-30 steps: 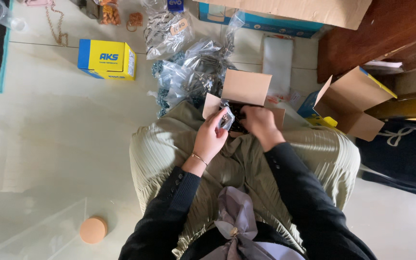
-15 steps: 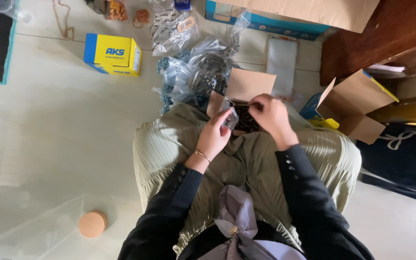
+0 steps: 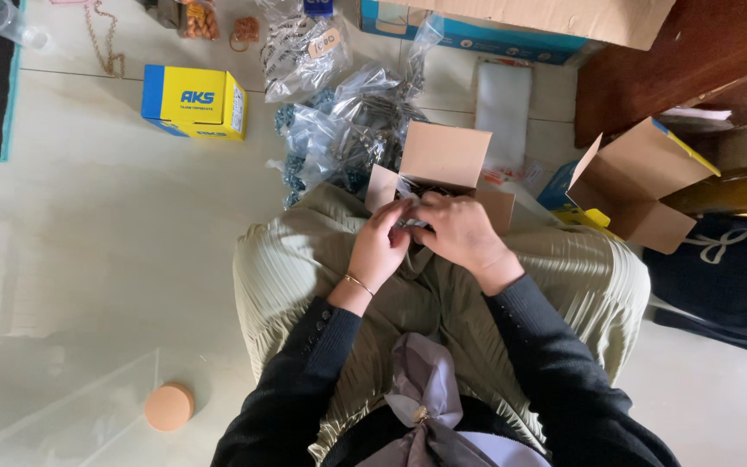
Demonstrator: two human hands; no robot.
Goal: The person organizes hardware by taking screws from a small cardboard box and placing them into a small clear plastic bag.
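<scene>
I sit on the floor with a pale green pleated skirt over my knees. A small open cardboard box (image 3: 443,156) rests at my lap's far edge. My left hand (image 3: 379,246) and my right hand (image 3: 458,232) meet just in front of that box, fingers closed around a small clear plastic packet (image 3: 408,216) with something dark and metallic inside. Most of the packet is hidden by my fingers. A thin gold bracelet circles my left wrist.
Several clear bags of small metal parts (image 3: 347,130) lie beyond the box. A yellow and blue carton (image 3: 194,102) stands at the far left, another open cardboard box (image 3: 637,186) at the right, a round orange lid (image 3: 169,406) near my left knee.
My right hand has come back from the box to join my left hand on the packet. Both hands now sit lower and closer together.
</scene>
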